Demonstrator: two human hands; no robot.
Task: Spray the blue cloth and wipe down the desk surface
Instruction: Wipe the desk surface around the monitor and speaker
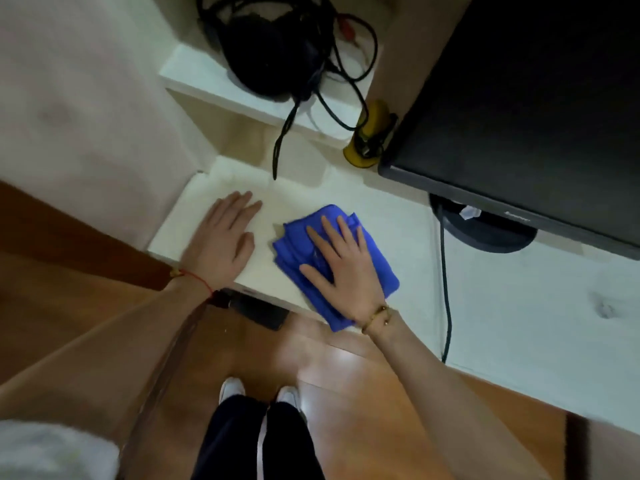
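A folded blue cloth (pixel 304 237) lies on the white desk (pixel 398 233) near its left front corner, one end hanging over the front edge. My right hand (pixel 346 268) presses flat on the cloth with its fingers spread and straight. To the left, my left hand (pixel 221 240) rests flat on the bare desk surface, fingers straight, a little apart from the cloth. No spray bottle shows in the head view.
A black monitor (pixel 533 109) on its round stand (pixel 485 226) fills the right back, with a cable (pixel 446 289) running over the desk's front edge. A yellow object (pixel 367 140) stands beside it. Black headphones (pixel 270 46) and cables sit on a raised shelf behind. A dark object (pixel 259 310) lies under the desk edge.
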